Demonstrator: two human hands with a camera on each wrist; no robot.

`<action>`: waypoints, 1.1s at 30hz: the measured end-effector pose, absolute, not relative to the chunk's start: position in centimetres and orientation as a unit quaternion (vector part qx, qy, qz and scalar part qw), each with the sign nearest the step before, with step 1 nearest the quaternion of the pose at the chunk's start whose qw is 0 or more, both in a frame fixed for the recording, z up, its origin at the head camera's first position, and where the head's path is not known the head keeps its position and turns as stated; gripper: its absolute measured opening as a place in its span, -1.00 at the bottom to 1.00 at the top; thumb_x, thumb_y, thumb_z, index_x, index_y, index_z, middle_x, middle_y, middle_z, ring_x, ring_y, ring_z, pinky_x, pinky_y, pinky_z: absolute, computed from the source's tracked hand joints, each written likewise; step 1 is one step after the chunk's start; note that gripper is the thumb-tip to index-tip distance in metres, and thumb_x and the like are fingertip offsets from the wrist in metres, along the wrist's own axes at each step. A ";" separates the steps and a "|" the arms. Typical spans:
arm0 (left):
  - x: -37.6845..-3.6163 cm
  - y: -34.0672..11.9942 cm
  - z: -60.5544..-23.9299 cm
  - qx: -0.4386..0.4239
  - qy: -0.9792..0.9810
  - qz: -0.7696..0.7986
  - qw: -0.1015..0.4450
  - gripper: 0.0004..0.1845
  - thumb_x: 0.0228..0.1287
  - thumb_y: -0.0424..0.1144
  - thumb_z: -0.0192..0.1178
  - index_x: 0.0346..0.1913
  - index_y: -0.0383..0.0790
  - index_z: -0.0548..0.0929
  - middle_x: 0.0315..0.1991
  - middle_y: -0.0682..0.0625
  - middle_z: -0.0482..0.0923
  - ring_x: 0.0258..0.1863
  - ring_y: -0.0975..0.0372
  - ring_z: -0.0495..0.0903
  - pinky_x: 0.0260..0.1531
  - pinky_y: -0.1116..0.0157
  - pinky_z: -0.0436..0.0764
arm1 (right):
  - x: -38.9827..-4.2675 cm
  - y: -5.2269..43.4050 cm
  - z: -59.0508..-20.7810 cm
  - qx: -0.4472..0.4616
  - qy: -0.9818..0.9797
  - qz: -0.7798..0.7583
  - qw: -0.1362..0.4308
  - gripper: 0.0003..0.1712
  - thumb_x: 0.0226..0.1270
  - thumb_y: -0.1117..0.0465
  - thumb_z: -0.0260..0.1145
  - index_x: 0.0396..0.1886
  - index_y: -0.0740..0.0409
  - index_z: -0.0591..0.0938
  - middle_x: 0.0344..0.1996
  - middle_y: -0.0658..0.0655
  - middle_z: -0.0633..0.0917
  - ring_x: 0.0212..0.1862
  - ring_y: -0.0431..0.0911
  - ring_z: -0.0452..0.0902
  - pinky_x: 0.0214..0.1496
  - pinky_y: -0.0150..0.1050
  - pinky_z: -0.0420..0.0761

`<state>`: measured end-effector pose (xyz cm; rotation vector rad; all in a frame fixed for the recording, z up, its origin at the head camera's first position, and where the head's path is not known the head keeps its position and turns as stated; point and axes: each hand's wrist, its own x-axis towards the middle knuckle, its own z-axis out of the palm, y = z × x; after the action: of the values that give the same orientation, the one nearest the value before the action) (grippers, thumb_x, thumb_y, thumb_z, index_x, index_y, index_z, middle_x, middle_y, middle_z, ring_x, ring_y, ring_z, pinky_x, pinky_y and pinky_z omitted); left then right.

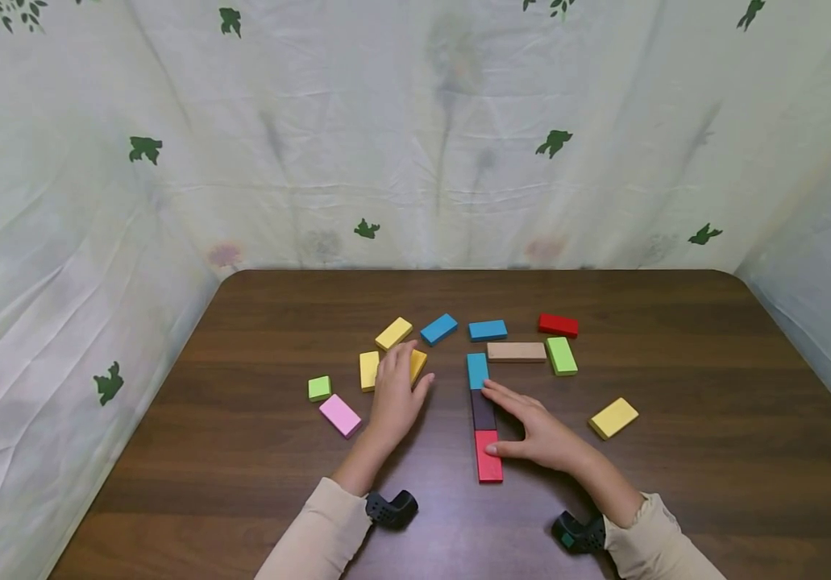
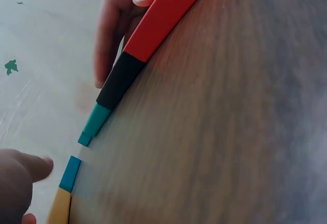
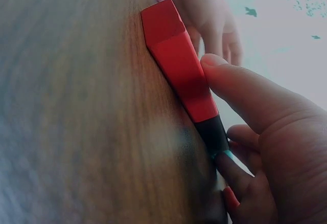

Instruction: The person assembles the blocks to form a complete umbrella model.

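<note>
Three blocks lie end to end in a line on the dark wooden table (image 1: pixel 676 483): a teal block (image 1: pixel 477 370), a dark block (image 1: pixel 483 409) and a red block (image 1: pixel 488 456). My right hand (image 1: pixel 527 425) lies flat along the right side of this line. Its thumb (image 3: pixel 240 88) presses the red block (image 3: pixel 179 65) and its fingers touch the dark and teal blocks. My left hand (image 1: pixel 395 388) rests to the left with straight fingers on a yellow block (image 1: pixel 418 364). The left wrist view shows the line's red block (image 2: pixel 166 14) and dark block (image 2: pixel 120 81).
Loose blocks lie around: yellow (image 1: pixel 393 333), yellow (image 1: pixel 368 370), blue (image 1: pixel 438 329), blue (image 1: pixel 488 329), red (image 1: pixel 558 325), tan (image 1: pixel 516 351), green (image 1: pixel 562 355), yellow (image 1: pixel 613 417), small green (image 1: pixel 319 388), pink (image 1: pixel 340 415). A white cloth with green prints (image 1: pixel 415 145) walls the table.
</note>
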<state>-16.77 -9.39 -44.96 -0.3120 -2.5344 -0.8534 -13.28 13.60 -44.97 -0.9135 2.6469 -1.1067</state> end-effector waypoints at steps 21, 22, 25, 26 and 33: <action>-17.2 -10.5 -45.1 -0.138 -0.926 -0.312 0.165 -0.46 -0.15 -0.29 0.24 -0.02 -0.30 0.35 -0.10 -0.11 0.33 -0.09 0.08 0.30 -0.08 0.22 0.25 | -13.2 13.6 -44.9 -0.304 0.878 -0.364 0.068 -0.13 -0.14 -0.22 0.20 0.21 -0.06 0.14 0.21 -0.12 0.07 0.18 -0.12 -0.04 0.06 0.03 0.05; -17.2 -10.5 -45.1 -0.135 -0.927 -0.309 0.163 -0.47 -0.16 -0.28 0.25 -0.03 -0.31 0.36 -0.10 -0.12 0.34 -0.10 0.08 0.31 -0.08 0.22 0.26 | -13.2 13.6 -44.9 -0.304 0.878 -0.364 0.068 -0.13 -0.14 -0.22 0.20 0.21 -0.07 0.14 0.21 -0.12 0.07 0.18 -0.12 -0.04 0.06 0.03 0.05; -17.1 -10.6 -45.1 -0.121 -0.935 -0.295 0.153 -0.48 -0.17 -0.25 0.25 -0.06 -0.31 0.39 -0.13 -0.13 0.34 -0.14 0.07 0.31 -0.13 0.22 0.28 | -13.2 13.7 -44.9 -0.302 0.878 -0.365 0.070 -0.13 -0.15 -0.21 0.21 0.21 -0.07 0.15 0.20 -0.13 0.07 0.18 -0.13 -0.04 0.06 0.02 0.05; -17.0 -10.7 -45.1 -0.115 -0.938 -0.290 0.150 -0.49 -0.18 -0.24 0.26 -0.07 -0.31 0.40 -0.14 -0.13 0.35 -0.15 0.07 0.31 -0.15 0.22 0.29 | -13.3 13.7 -44.9 -0.302 0.878 -0.365 0.070 -0.13 -0.15 -0.21 0.21 0.21 -0.07 0.14 0.20 -0.14 0.07 0.18 -0.13 -0.04 0.07 0.02 0.04; -16.8 -10.7 -45.0 -0.093 -0.947 -0.270 0.148 -0.60 -0.20 -0.22 0.27 -0.22 -0.33 0.50 -0.26 -0.12 0.35 -0.28 0.07 0.32 -0.30 0.25 0.32 | -13.3 13.7 -45.0 -0.305 0.878 -0.363 0.068 -0.13 -0.15 -0.22 0.20 0.21 -0.08 0.14 0.20 -0.14 0.07 0.18 -0.15 -0.04 0.07 0.01 0.03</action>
<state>-16.83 -10.73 -44.95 -0.2667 -2.7229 -0.7765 -13.26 13.69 -45.00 -0.9175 2.6450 -1.0943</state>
